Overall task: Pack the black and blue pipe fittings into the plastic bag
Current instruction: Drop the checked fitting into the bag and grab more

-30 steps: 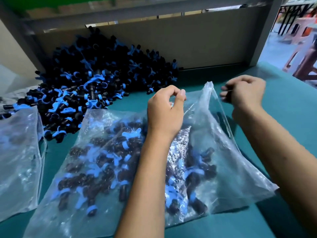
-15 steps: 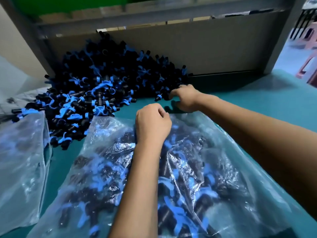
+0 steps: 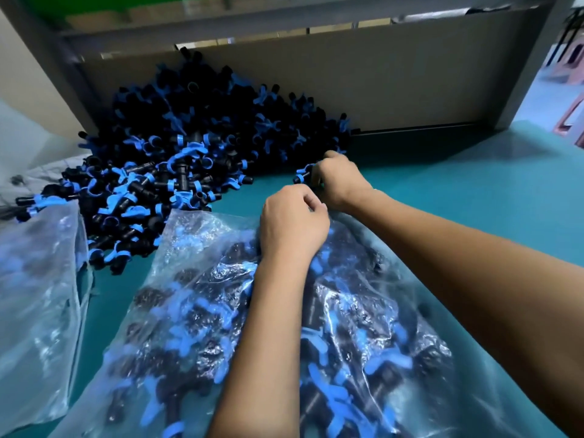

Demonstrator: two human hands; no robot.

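Right now my right hand (image 3: 339,181) is curled round a fitting (image 3: 304,176) at the pile's (image 3: 189,159) edge, while my left hand (image 3: 292,221) seemingly pinches the bag's (image 3: 196,295) mouth. If that pinch slips, the mouth closes and the fitting lands on the table (image 3: 458,191).

Bare teal table (image 3: 458,191) lay open toward two o'clock. A heap of fittings (image 3: 189,159) blocked ten to twelve o'clock against the board wall (image 3: 395,77). A second bag (image 3: 34,279) closed off nine o'clock.
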